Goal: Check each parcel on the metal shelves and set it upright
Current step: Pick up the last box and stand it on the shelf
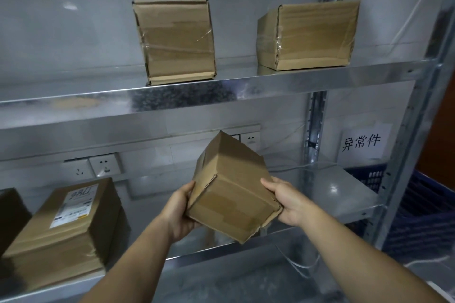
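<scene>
A tilted brown cardboard parcel (229, 187) hangs above the lower metal shelf (344, 194), held between both hands. My left hand (178, 211) grips its left side and underside; my right hand (290, 200) grips its torn right corner. On the upper metal shelf (270, 81) a taped parcel (174, 40) stands on end, and a wider taped parcel (307, 34) sits to its right. A large parcel (64, 231) with a white shipping label lies on the lower shelf at left.
A dark parcel (11, 214) shows at the far left edge. Wall sockets (98, 166) and a paper sign (362, 142) are behind the lower shelf. A blue plastic crate (418, 204) sits right of the shelf post (413, 130).
</scene>
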`<move>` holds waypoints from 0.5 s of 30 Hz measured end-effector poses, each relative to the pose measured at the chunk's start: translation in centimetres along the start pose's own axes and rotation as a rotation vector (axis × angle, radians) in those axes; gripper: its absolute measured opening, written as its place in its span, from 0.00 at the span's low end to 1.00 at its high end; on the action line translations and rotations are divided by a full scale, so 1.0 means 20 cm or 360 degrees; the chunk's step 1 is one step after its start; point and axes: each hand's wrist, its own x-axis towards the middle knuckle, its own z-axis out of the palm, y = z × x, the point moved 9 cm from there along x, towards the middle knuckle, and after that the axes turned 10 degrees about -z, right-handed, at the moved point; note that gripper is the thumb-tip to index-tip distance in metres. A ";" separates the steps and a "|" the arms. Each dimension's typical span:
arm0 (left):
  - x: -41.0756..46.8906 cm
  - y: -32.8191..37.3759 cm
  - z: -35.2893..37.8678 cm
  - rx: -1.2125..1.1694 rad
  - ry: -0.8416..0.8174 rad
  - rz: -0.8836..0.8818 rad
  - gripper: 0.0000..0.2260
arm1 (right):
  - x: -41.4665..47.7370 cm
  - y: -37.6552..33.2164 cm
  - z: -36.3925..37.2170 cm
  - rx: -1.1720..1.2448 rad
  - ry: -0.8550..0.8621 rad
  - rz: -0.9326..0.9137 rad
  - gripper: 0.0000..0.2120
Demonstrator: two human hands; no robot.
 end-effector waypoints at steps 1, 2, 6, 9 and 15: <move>-0.01 0.01 0.01 -0.0017 -0.0010 0.0017 0.19 | 0.00 0.01 0.00 -0.0007 -0.0004 0.0006 0.16; -0.02 0.03 0.01 -0.0023 -0.0016 0.0035 0.19 | 0.00 0.01 0.00 -0.0011 -0.0001 0.0001 0.20; -0.06 0.08 0.05 0.0037 -0.0036 0.0089 0.17 | 0.00 -0.05 -0.01 -0.0273 0.0034 -0.0102 0.27; -0.08 0.10 0.05 0.0099 -0.0026 0.0101 0.15 | -0.01 -0.07 0.02 -0.0408 0.0031 -0.0103 0.20; -0.13 0.17 0.07 0.0458 0.0043 0.0192 0.15 | -0.01 -0.12 0.07 -0.0689 0.0036 -0.0165 0.19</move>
